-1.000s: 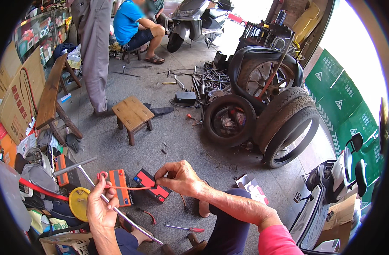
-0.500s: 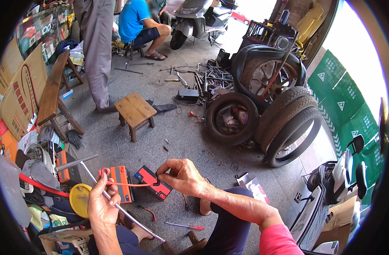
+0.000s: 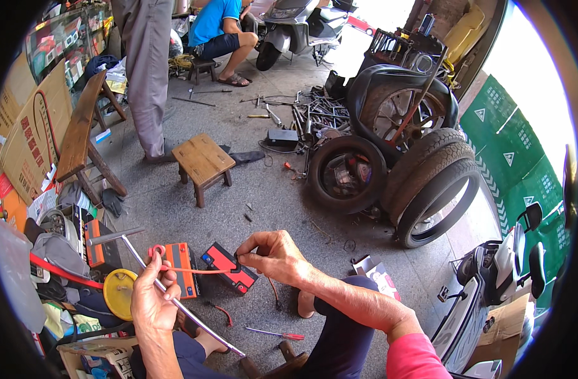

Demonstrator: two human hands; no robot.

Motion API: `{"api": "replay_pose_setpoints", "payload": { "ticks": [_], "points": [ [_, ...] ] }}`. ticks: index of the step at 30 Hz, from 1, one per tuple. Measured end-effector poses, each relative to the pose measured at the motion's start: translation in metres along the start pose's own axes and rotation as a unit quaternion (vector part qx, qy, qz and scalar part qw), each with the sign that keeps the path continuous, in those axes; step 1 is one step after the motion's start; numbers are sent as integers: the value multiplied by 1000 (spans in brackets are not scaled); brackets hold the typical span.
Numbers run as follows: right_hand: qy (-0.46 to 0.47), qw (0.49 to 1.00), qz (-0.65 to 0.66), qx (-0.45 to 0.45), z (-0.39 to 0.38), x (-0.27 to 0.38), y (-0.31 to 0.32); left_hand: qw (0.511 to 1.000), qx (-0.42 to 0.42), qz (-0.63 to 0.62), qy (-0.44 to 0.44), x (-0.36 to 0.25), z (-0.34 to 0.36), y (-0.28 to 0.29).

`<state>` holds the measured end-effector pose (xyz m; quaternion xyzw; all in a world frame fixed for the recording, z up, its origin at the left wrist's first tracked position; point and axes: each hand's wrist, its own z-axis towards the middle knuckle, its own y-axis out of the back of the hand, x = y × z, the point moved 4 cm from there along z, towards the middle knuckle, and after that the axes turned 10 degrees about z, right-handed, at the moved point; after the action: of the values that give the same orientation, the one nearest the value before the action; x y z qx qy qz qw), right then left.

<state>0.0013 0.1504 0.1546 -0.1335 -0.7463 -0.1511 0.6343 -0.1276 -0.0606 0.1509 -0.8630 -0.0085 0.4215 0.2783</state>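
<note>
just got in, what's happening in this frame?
A person sits on a workshop floor. The left hand grips a thin orange wire at its looped end, with a long grey metal rod across the palm. The right hand pinches the wire's other end, stretched taut above a black-and-red box-shaped battery.

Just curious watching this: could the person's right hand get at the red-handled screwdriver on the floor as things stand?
Probably yes. The screwdriver lies in the open on the concrete below the right hand, with nothing on top of it. But that hand pinches the orange wire, stretched across to the left hand, so it would likely have to let go first.
</note>
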Motion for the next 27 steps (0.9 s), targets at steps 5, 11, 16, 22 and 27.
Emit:
{"api": "replay_pose_setpoints", "payload": {
  "ticks": [5,11,16,22,27],
  "points": [
    [-4,998,52,-27,1,-5,-1,1000,2,0,0,0,1,1],
    [-3,999,45,-7,1,-2,1,1000,2,7,4,1,0,1],
    [-11,1000,19,-17,3,-6,0,1000,0,10,5,1,-1,-1],
    [-49,991,124,-17,3,-5,5,1000,0,4,10,2,-1,-3],
    [-58,990,132,1,4,-9,6,1000,18,2,10,6,3,2]
  ]
}}
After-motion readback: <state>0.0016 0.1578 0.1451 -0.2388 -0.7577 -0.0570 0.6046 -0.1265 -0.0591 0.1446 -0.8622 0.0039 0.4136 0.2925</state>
